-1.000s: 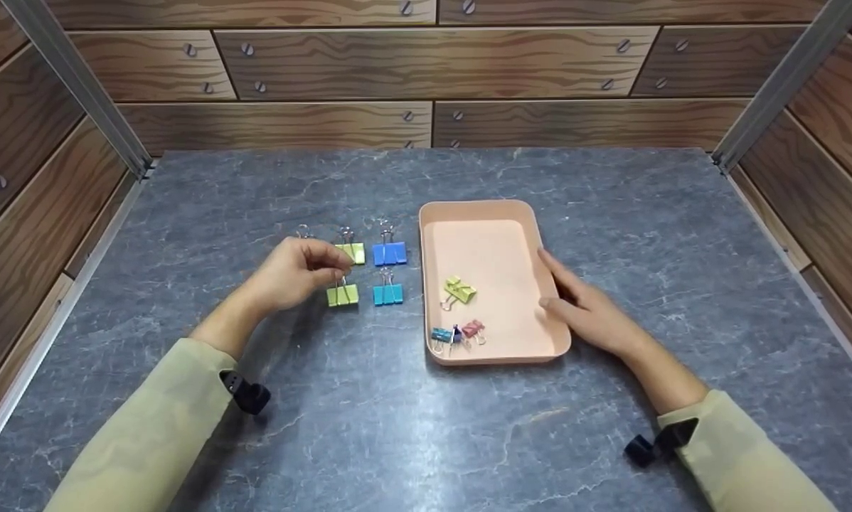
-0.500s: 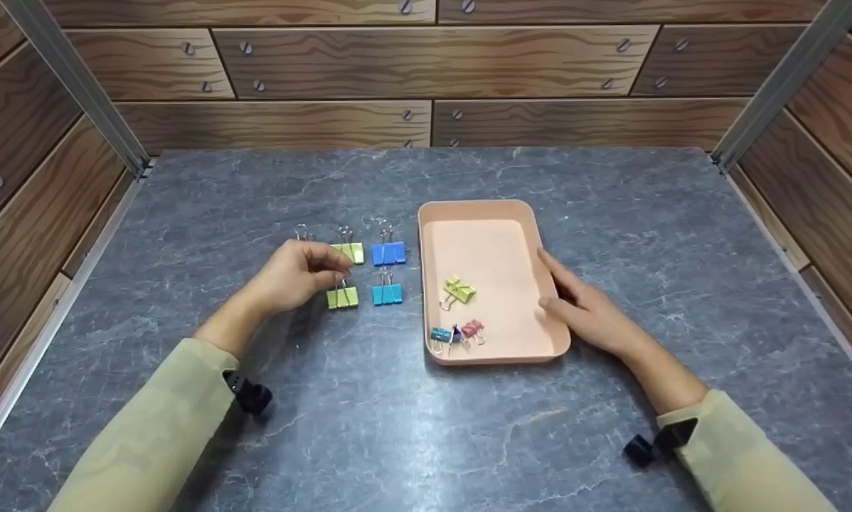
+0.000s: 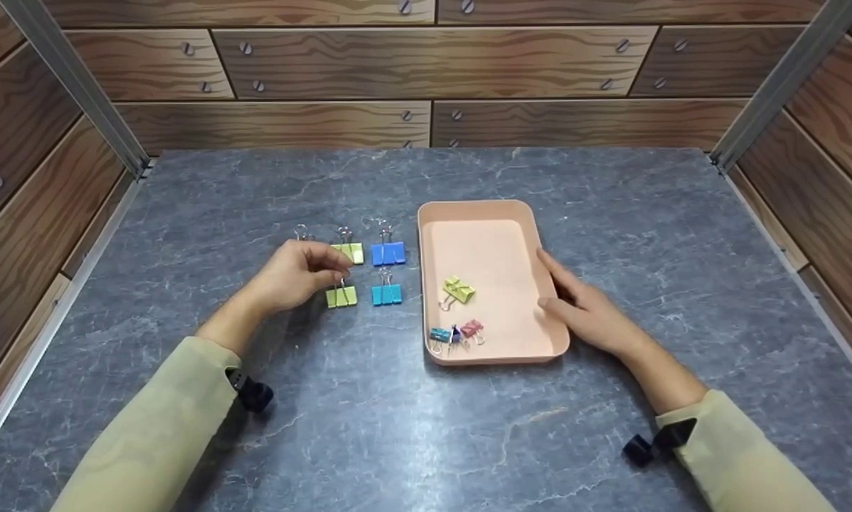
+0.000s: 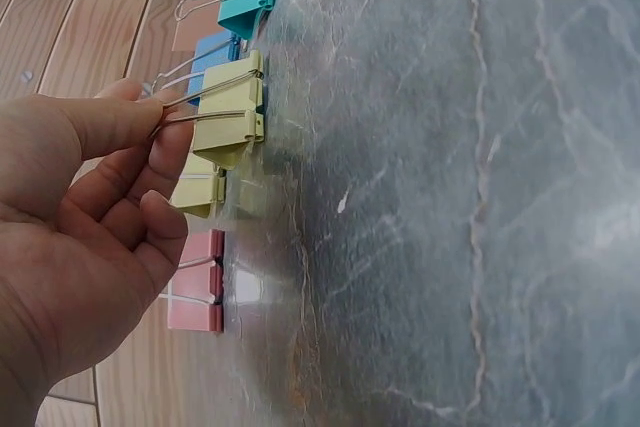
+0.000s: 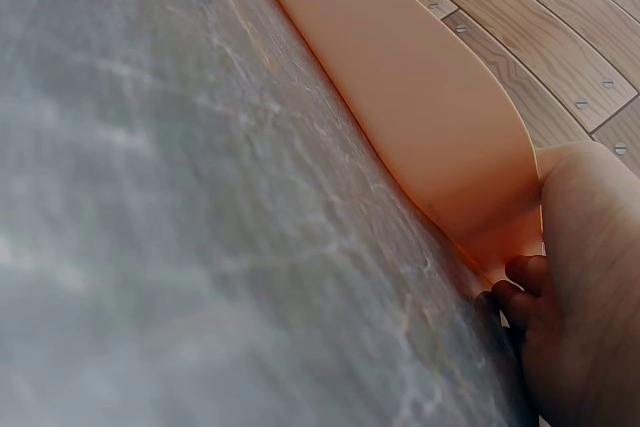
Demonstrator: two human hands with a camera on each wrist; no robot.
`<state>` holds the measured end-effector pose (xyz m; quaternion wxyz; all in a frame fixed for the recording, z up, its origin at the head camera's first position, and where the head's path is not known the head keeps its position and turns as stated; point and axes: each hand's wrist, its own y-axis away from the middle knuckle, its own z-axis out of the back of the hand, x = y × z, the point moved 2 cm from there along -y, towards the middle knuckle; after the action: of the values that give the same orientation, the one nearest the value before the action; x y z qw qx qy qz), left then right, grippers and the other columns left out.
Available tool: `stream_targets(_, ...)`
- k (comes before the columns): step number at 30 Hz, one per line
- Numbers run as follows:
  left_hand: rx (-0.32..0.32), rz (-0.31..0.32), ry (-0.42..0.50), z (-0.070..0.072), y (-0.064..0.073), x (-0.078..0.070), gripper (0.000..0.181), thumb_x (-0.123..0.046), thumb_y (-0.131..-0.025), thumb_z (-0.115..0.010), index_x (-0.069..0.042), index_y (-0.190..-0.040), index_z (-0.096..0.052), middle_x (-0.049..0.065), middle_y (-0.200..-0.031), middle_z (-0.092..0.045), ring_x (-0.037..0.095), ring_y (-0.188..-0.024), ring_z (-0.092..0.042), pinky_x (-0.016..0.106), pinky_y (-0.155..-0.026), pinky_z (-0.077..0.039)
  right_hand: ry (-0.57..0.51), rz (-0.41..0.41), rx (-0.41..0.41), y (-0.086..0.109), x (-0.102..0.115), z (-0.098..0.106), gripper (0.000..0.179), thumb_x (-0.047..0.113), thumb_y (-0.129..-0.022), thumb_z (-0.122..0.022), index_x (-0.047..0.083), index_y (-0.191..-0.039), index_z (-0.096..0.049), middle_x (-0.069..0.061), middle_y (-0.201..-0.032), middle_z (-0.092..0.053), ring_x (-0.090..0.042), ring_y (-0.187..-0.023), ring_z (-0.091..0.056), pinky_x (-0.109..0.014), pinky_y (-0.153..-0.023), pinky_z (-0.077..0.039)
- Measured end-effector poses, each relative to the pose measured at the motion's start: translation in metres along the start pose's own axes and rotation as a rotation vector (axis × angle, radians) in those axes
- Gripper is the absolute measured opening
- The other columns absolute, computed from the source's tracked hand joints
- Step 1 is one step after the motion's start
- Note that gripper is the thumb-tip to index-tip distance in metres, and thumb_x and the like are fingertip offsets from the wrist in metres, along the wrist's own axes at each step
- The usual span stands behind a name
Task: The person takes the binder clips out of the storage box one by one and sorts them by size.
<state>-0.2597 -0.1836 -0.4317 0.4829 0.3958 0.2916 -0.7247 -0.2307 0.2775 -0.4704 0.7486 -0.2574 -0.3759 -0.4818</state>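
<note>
My left hand [image 3: 291, 277] pinches the wire handles of a yellow-green binder clip [image 3: 341, 296] between thumb and fingertips; in the left wrist view this binder clip [image 4: 230, 117] stands at the table surface. Behind it is another yellow-green binder clip [image 3: 351, 252], partly covered by my fingers. To their right stand a blue binder clip [image 3: 388, 253] and a teal binder clip [image 3: 387, 294]. A pink binder clip [image 4: 197, 282] shows below my hand in the left wrist view. My right hand [image 3: 589, 313] grips the right side of a peach tray [image 3: 497, 284], thumb over its rim.
Inside the tray lie a small yellow-green binder clip [image 3: 458, 289], a small teal one, a dark blue one and a pink binder clip [image 3: 472, 328], toward the near end. Wood-patterned walls [image 3: 426, 64] enclose the grey marbled table [image 3: 355, 427] at the back and sides.
The pinched yellow-green binder clip shifts very slightly toward me at first, then stays in place. My right hand and the tray hold nearly still.
</note>
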Motion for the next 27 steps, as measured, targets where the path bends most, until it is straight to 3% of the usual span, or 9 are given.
stream_targets(7, 0.006, 0.018, -0.007, -0.002, -0.001, 0.000, 0.018, 0.003, -0.097, -0.073, 0.006, -0.114, -0.076, 0.017, -0.102, -0.077, 0.013, -0.087, -0.065, 0.019, -0.074, -0.053, -0.007, 0.003, -0.005, 0.000, 0.000, 0.000, 0.073, 0.028, -0.109, -0.061, 0.029, -0.171, -0.021, -0.011, -0.172, -0.028, -0.029, -0.155, -0.029, -0.045, -0.126, -0.023)
stream_targets(17, 0.004, 0.015, -0.021, -0.003, -0.001, -0.001, 0.017, 0.003, -0.097, -0.072, 0.006, -0.113, -0.077, 0.015, -0.105, -0.078, 0.015, -0.091, -0.066, 0.020, -0.078, -0.054, 0.000, 0.003, -0.006, 0.001, 0.000, 0.000, 0.073, 0.026, -0.109, -0.061, 0.029, -0.171, -0.021, -0.013, -0.172, -0.028, -0.031, -0.156, -0.028, -0.051, -0.126, -0.023)
stream_targets(27, -0.018, 0.027, -0.001, 0.008, 0.003, -0.020, 0.021, 0.002, -0.099, -0.067, 0.004, -0.118, -0.076, 0.022, -0.117, -0.074, 0.019, -0.094, -0.067, 0.021, -0.079, -0.056, -0.011, -0.007, -0.003, 0.001, -0.001, 0.000, 0.073, 0.029, -0.109, -0.061, 0.031, -0.170, -0.022, -0.011, -0.172, -0.027, -0.031, -0.157, -0.027, -0.053, -0.126, -0.021)
